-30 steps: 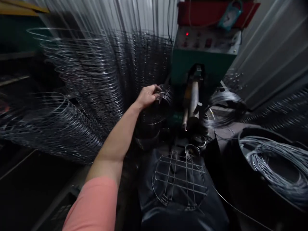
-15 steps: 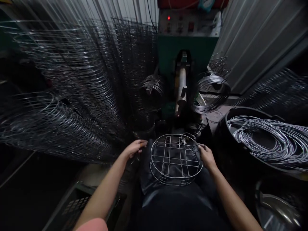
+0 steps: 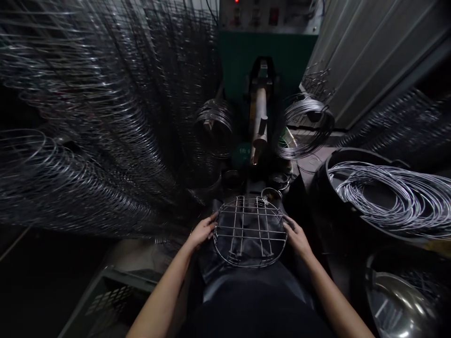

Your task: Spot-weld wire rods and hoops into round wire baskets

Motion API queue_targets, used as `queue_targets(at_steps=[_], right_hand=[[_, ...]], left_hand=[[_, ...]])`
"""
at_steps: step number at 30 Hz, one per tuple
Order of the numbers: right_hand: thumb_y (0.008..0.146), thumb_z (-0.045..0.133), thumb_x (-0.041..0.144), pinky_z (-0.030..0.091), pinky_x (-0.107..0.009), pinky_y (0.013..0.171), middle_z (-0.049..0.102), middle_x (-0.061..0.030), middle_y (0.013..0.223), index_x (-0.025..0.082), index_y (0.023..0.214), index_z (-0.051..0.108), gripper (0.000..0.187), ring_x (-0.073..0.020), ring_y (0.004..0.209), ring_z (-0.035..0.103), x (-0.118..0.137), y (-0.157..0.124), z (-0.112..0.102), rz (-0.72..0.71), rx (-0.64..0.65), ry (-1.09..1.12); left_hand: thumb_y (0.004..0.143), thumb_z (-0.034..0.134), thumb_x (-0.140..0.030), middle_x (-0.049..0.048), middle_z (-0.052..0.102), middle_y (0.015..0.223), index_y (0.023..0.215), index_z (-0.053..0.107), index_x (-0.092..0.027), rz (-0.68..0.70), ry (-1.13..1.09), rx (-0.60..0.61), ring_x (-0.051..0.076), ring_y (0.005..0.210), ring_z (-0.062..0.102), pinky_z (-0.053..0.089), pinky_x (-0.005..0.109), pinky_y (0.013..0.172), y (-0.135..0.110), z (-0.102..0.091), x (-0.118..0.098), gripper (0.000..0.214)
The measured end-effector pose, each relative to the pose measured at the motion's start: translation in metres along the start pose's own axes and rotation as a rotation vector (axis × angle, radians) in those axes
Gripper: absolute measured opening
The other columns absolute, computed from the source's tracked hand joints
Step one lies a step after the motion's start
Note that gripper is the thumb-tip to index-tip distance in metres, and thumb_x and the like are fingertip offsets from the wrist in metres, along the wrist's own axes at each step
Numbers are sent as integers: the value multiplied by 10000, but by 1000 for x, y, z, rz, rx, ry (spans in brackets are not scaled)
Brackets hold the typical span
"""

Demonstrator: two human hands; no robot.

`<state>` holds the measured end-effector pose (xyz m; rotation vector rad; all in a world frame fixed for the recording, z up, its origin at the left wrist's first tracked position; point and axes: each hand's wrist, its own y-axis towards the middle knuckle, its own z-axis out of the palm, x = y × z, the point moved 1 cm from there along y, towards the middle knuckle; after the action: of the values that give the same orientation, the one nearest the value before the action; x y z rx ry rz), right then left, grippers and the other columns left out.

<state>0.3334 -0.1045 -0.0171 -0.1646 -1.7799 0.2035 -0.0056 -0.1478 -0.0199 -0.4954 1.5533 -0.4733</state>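
Observation:
An oval wire rack (image 3: 250,231) with crossing bars lies above my dark apron, held level between both hands. My left hand (image 3: 204,231) grips its left rim, fingers closed on the wire. On the opposite side my right hand (image 3: 296,236) has its fingers closed round the right rim. Beyond the rack stands a green machine (image 3: 269,51) with a thick metal arm (image 3: 260,112) pointing down toward me. A small wire ring (image 3: 271,193) sits just behind the rack's far edge.
Tall stacks of wire rings (image 3: 116,112) fill the left side. Wire coils (image 3: 214,124) hang beside the machine arm, with another coil (image 3: 305,126) to its right. A black tub (image 3: 327,173) of wire rings and a shiny metal bowl (image 3: 401,300) stand right; a plastic crate (image 3: 105,281) lies lower left.
My left hand has moved in from beside the rack and now grips its left rim. The rack has shifted slightly left and its face has changed. The view has tilted downward.

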Motion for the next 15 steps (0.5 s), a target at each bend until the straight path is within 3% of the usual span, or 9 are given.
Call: queue_targets(at_steps=[3,8,12,15], right_hand=[[707,605,521,371,-431,1030,642,-100,1173,191,1116,647,527,-279,1146,550,-2,4,1,-19,-28,-60],[695,596,497,388,-423,1020,660,-91,1140,189,1101,658,514,-287,1128,565,-7,11,2,7,14,-112],[692,602,500,375,-433,1030,657,-97,1147,174,1112,657,535,-297,1132,562,-12,11,0,26,26,-126],[691,639,481,355,-443,1045,650,-86,1163,191,1103,669,504,-298,1160,541,-15,6,-5,21,45,-112]], left_hand=[[755,554,-248,-96,383,436,1349,427,-126,8,125,-47,62,359,298,220,177,387,5,-1,-3,620],[732,585,-225,-65,487,492,1294,509,-181,6,173,-67,74,393,347,253,181,396,14,-3,-3,569],[746,578,-225,-4,670,777,1287,517,-196,10,183,-54,77,440,418,326,194,424,15,-5,3,546],[738,596,-275,35,685,1026,1286,519,-195,48,205,-36,154,675,596,454,229,553,11,-10,6,559]])
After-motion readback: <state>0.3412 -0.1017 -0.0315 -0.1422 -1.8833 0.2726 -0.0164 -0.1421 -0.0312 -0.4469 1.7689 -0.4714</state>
